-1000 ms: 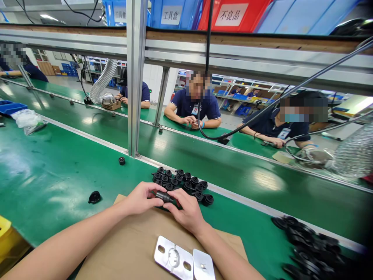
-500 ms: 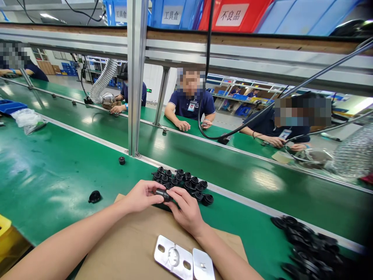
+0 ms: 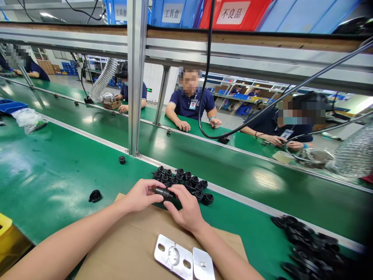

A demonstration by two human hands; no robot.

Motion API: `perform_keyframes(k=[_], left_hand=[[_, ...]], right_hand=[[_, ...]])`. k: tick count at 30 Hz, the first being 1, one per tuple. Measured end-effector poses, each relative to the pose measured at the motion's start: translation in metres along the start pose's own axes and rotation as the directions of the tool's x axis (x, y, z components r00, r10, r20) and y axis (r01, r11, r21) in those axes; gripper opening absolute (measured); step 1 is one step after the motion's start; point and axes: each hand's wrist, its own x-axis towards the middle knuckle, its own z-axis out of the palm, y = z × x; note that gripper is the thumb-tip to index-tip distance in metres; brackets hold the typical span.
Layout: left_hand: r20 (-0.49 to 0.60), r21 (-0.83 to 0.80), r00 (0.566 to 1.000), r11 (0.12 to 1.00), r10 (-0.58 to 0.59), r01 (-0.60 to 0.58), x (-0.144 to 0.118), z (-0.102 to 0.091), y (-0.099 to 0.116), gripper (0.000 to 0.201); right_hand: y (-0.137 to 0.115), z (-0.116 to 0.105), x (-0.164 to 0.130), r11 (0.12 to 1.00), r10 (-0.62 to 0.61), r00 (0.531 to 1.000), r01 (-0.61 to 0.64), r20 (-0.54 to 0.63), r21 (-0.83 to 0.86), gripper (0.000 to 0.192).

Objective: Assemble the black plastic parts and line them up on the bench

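Between my two hands is a black cylindrical part, lying roughly level, its narrower end pointing right. My left hand pinches the wider end between thumb and fingers. At the narrow end, the fingers of my right hand curve over the part while its thumb sits just below, looser than the left grip. Right behind the hands stands a cluster of black stepped caps. Under my forearms lies a brown cardboard sheet, bearing a silver metal plate with slots and a smaller silver plate.
Left on the green table lie a black cap and a small black ring. A pile of black parts is at right. A metal post and a hanging black cable rise ahead. Co-workers sit across the belt.
My right thumb and fingers have spread slightly, uncovering more of the part's narrow end. My left hand stays nearly still. Across the belt, a co-worker's hand has shifted right.
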Motion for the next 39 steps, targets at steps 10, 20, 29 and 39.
perform_keyframes(k=[10,20,29,39], left_hand=[[0.038,0.031,0.999,1.000,-0.003,0.002,-0.001,0.003,-0.002,0.036],[0.046,-0.068,0.995,0.994,0.085,-0.082,-0.002,0.000,0.006,0.039],[0.023,-0.023,0.992,0.992,0.126,-0.126,-0.001,-0.001,0.006,0.044],[0.025,0.060,0.989,0.988,0.143,-0.144,-0.001,-0.005,0.007,0.047]], right_hand=[[0.004,-0.003,-0.002,0.997,0.027,0.994,-0.035,0.101,0.075,0.026],[0.000,0.003,-0.007,0.989,0.091,0.996,-0.093,0.026,0.115,0.026],[0.003,0.003,-0.008,0.987,0.083,0.997,-0.082,-0.005,0.135,0.024],[0.003,0.004,-0.009,0.986,0.085,0.996,-0.083,-0.009,0.147,0.023]])
